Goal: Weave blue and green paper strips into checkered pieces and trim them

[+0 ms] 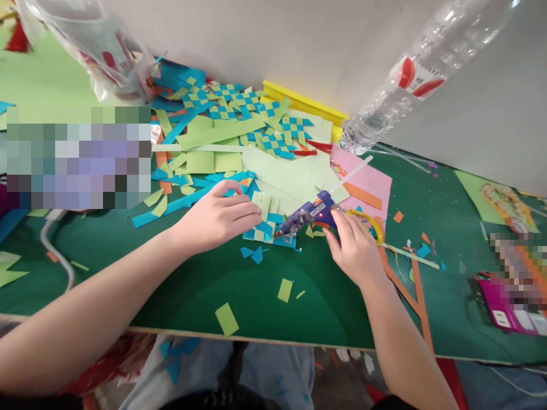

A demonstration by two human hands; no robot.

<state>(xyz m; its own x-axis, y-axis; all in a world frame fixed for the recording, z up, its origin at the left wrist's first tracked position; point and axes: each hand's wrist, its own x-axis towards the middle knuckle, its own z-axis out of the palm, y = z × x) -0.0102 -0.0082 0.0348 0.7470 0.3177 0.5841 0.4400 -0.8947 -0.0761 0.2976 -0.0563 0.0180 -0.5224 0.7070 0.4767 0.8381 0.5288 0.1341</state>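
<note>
My surroundings are a craft workspace: flat green table point(183, 296), woven blue-and-green paper pieces point(296, 130), purple plastic glue gun point(310, 212).

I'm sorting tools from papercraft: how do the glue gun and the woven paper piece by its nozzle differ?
The glue gun is bulky and bluish-purple; the woven paper piece is flat, in blue and pale green strips. The right hand holds the glue gun; the woven paper piece lies on the green table near the left hand.
</note>
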